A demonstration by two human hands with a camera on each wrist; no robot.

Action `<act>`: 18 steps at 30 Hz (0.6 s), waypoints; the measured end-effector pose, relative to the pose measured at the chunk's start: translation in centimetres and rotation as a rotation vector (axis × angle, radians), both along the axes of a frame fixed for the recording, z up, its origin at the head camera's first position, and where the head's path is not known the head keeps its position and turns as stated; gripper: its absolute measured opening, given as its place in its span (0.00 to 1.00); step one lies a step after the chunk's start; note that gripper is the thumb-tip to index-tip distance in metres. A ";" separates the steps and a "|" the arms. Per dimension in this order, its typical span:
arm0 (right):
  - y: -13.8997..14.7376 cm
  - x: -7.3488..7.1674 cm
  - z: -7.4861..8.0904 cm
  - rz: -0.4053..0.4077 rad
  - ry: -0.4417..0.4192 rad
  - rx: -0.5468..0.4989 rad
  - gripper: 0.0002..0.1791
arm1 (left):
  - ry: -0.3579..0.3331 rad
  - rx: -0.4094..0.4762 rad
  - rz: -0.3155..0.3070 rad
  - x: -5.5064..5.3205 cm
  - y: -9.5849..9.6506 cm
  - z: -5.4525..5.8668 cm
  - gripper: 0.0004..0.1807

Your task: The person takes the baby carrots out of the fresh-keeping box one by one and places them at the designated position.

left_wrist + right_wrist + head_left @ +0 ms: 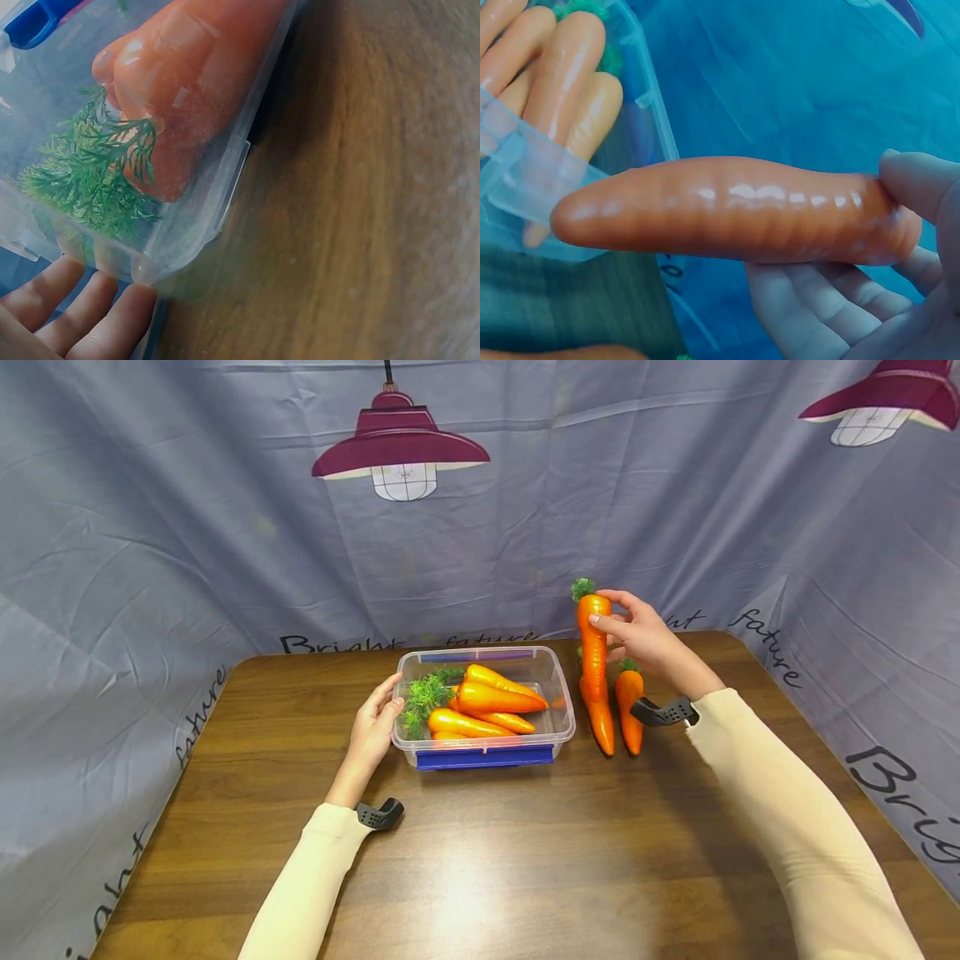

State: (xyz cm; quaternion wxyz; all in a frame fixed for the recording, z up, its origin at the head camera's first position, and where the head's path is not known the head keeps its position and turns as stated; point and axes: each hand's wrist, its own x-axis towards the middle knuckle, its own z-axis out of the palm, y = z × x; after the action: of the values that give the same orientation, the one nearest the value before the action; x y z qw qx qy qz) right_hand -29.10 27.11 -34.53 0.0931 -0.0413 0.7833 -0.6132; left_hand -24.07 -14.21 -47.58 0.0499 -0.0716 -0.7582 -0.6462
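My right hand (639, 628) pinches a carrot (594, 639) near its thick top, thumb on one side and fingers on the other. This carrot is raised, green tuft up and narrow end down; the right wrist view shows its ringed, shiny body. My left hand (371, 725) rests at the left end of a clear plastic box (561, 745), its fairly straight fingers (90, 311) touching the outer wall. Inside the box lie several carrots (491, 697), their feathery green tops (423, 693) toward the left hand.
Right of the box, one carrot (602, 731) lies on the wooden table (480, 860), partly covered by the raised one. Beside it lies another carrot (632, 693). A blue latch (483, 757) runs along the box's near side. A grey printed curtain (525, 552) hangs behind the table.
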 end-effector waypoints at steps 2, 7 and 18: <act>0.8 0.2 -0.2 -0.010 -0.032 -0.058 0.35 | -0.001 0.003 0.000 0.0 0.0 0.0 0.26; 2.6 1.0 -0.9 -0.027 -0.099 -0.213 0.30 | -0.007 -0.006 0.007 0.0 0.0 -0.1 0.26; 5.9 2.2 -2.1 -0.068 -0.151 -0.334 0.29 | 0.001 0.010 0.015 -0.1 0.1 0.0 0.26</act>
State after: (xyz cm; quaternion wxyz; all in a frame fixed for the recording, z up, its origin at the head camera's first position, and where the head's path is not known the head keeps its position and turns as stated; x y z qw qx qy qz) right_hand -26.92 32.96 -36.59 0.1228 0.0162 0.6625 -0.7388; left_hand -24.14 -14.09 -47.58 0.0553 -0.0658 -0.7556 -0.6494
